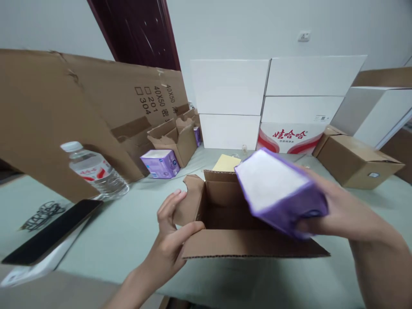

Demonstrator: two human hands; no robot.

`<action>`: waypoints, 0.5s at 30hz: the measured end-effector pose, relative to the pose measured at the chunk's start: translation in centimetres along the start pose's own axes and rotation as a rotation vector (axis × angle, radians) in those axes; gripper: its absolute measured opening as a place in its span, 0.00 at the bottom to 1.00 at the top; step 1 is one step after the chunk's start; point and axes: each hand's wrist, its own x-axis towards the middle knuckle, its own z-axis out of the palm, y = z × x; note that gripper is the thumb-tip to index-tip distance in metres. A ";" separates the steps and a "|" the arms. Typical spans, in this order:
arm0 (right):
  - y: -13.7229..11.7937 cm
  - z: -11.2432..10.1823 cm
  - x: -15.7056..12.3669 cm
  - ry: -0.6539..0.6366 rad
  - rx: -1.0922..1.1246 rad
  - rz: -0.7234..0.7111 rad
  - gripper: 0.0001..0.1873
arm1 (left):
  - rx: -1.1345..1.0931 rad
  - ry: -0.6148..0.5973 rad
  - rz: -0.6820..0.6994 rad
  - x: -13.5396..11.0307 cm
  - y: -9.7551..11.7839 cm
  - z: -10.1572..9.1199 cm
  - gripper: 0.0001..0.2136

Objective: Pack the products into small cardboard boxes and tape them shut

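Note:
An open brown cardboard box (225, 240) sits on the pale green table in front of me, its flaps spread out. My left hand (172, 240) grips the box's left flap, thumb over the near edge and fingers against the flap. My right hand (334, 210) is closed on a purple tissue pack (280, 191) with a white top. The pack is tilted and hangs over the box's open right side. The inside of the box looks bare where it shows.
A second purple tissue pack (160, 163) lies at the back left beside another open carton (175, 137). A water bottle (95, 171) lies on its side at left, near a black phone (51, 234). A large flattened cardboard sheet (64, 111) leans at left. White boxes (267, 98) are stacked behind, a closed brown carton (354, 161) at right.

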 end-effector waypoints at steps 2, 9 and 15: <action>-0.9 0.9 -0.2 -0.078 -0.088 -0.005 0.48 | -0.019 0.001 -0.041 -0.2 0.5 -0.1 0.15; 1.3 -1.4 -0.4 0.179 -0.091 0.038 0.21 | -0.266 0.195 -0.304 0.2 4.1 0.5 0.13; 3.9 -0.7 2.0 -0.022 0.163 0.246 0.36 | -0.387 0.147 -0.256 0.4 4.2 0.8 0.11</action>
